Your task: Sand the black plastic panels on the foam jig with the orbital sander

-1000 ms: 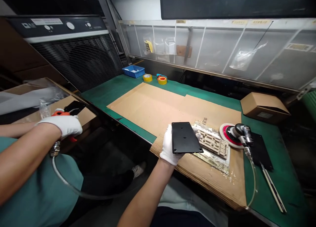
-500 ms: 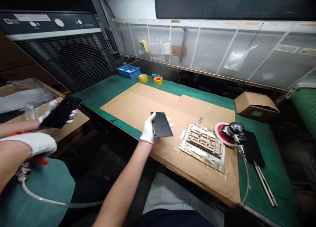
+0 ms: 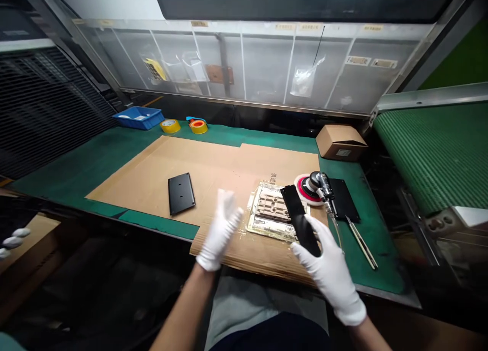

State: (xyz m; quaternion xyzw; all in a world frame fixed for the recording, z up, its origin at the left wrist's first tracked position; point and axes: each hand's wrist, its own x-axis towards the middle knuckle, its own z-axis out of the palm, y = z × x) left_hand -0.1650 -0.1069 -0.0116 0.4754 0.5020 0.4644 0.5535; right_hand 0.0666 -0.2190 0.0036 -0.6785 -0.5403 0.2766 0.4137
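A flat black panel (image 3: 181, 193) with small holes lies on the cardboard sheet, left of my left hand (image 3: 221, 229). That hand is gloved in white, open, and slightly blurred over the cardboard's front edge. My right hand (image 3: 326, 259), also gloved, grips another black panel (image 3: 299, 213) between thumb and fingers, tilted over the fixture. The fixture, a plate with brown slotted blocks (image 3: 272, 207), is partly hidden by the held panel. Just right of it rests a round sander (image 3: 314, 185) with a white and red pad and an air hose.
Under the sander's right side lies a black panel (image 3: 344, 201), beside a pale slim tool (image 3: 362, 244). Rolls of yellow tape (image 3: 170, 126) and a blue bin (image 3: 139, 118) stand at the back left. A carton (image 3: 340, 142) is back right, near a green conveyor (image 3: 438, 137). A co-worker's gloved fingers (image 3: 15, 241) show at left.
The black panel my left hand held now lies on the cardboard, released. My right hand has come into view holding another black panel. The view has swung right, leaving the co-worker mostly out of frame.
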